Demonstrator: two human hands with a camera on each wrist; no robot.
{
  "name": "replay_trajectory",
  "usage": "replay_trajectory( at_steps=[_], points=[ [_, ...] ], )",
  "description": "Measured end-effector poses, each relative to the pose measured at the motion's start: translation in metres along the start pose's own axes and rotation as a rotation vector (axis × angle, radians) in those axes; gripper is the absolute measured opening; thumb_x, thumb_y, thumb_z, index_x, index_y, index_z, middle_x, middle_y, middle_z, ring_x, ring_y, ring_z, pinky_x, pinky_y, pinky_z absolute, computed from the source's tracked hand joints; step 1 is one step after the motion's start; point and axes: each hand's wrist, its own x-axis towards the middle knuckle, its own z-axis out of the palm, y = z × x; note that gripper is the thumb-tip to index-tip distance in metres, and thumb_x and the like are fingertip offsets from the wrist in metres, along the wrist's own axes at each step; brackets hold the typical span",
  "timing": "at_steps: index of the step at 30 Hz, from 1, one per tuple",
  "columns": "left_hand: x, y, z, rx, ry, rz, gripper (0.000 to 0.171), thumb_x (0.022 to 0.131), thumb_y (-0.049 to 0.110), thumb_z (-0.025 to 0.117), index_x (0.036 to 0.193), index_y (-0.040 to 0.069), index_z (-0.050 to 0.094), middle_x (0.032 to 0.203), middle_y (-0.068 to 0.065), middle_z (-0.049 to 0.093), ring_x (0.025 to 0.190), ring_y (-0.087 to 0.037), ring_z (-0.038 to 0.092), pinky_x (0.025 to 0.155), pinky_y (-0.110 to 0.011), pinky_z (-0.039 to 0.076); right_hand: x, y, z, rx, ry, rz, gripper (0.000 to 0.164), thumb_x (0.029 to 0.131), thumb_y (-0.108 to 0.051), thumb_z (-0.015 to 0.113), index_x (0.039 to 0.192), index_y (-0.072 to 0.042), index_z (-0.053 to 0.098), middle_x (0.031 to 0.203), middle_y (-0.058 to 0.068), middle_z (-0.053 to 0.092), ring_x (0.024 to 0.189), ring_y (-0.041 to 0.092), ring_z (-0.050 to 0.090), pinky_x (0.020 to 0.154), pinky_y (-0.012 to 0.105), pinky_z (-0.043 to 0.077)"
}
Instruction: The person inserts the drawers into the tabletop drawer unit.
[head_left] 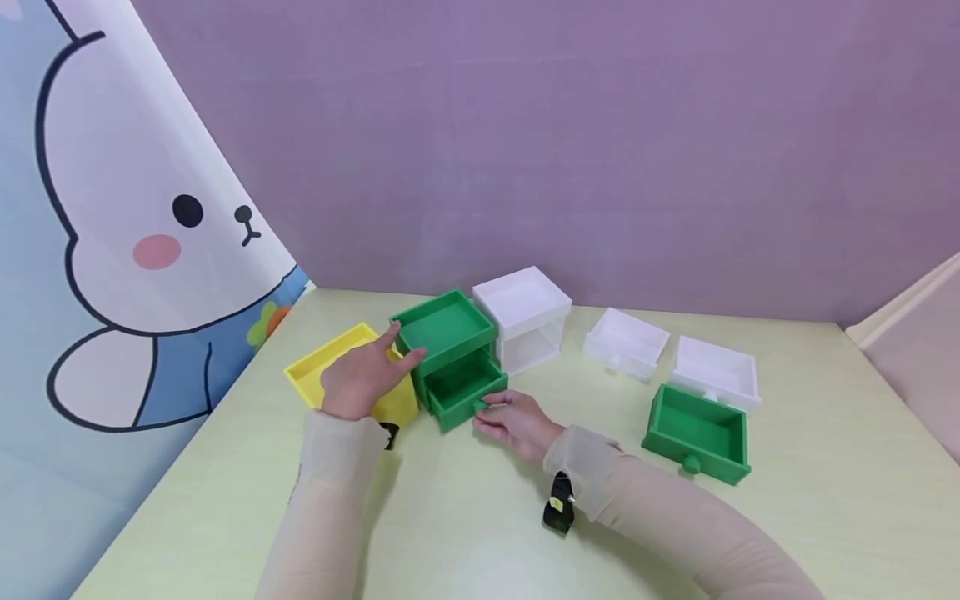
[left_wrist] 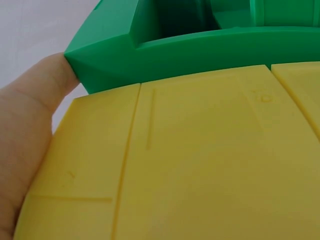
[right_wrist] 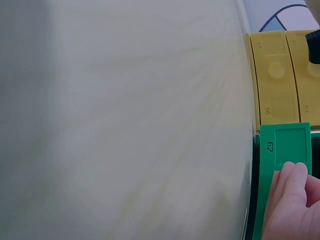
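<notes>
A small green cabinet (head_left: 442, 329) with a tray-like top stands at the middle of the table. Its lower green drawer (head_left: 465, 387) sticks partway out of the front. My right hand (head_left: 521, 423) pinches that drawer's knob (head_left: 480, 406); in the right wrist view its fingers lie against the drawer front (right_wrist: 290, 142), marked 62. My left hand (head_left: 362, 375) spreads over the yellow cabinet (head_left: 303, 367) just left of the green one. Its thumb and forefinger reach to the green cabinet's edge, and a digit meets the green corner (left_wrist: 82, 57) in the left wrist view.
A white cabinet (head_left: 521, 304) with an open front stands against the green one's right side. Farther right lie two white drawers (head_left: 626, 342) (head_left: 716, 371) and a loose green drawer (head_left: 697, 429) with a round knob. Behind the table hangs a purple cloth (head_left: 525, 150).
</notes>
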Motion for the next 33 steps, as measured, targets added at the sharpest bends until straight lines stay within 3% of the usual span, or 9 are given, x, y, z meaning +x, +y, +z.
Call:
replay_trajectory(
  at_steps=[17,27,33],
  points=[
    [0.000,0.002,-0.001,0.003,0.002,-0.003,0.078,0.090,0.067,0.041,0.154,0.025,0.022,0.059,-0.006,0.045,0.050,-0.018,0.037,0.052,-0.031,0.031,0.006,-0.001,0.010,0.000,0.041,-0.003,0.031,0.090,0.015,0.051,0.121,0.015,0.046,0.095,0.017,0.060,0.076,0.015,0.064,0.077,0.025,0.053],
    [0.000,0.001,0.000,0.000,0.003,-0.006,0.078,0.090,0.067,0.040,0.154,0.026,0.022,0.060,-0.007,0.048,0.050,-0.018,0.038,0.053,-0.031,0.032,0.008,-0.003,0.018,0.009,0.041,-0.022,0.030,0.093,0.012,0.049,0.122,0.015,0.048,0.108,0.024,0.058,0.094,0.025,0.064,0.086,0.029,0.050],
    [0.000,0.001,0.001,-0.005,0.001,-0.010,0.078,0.090,0.068,0.040,0.154,0.027,0.022,0.059,-0.007,0.048,0.049,-0.018,0.037,0.052,-0.031,0.032,0.011,-0.001,0.023,0.008,0.046,-0.043,0.032,0.092,0.014,0.049,0.123,0.017,0.048,0.107,0.025,0.058,0.092,0.025,0.064,0.087,0.030,0.050]
  ],
)
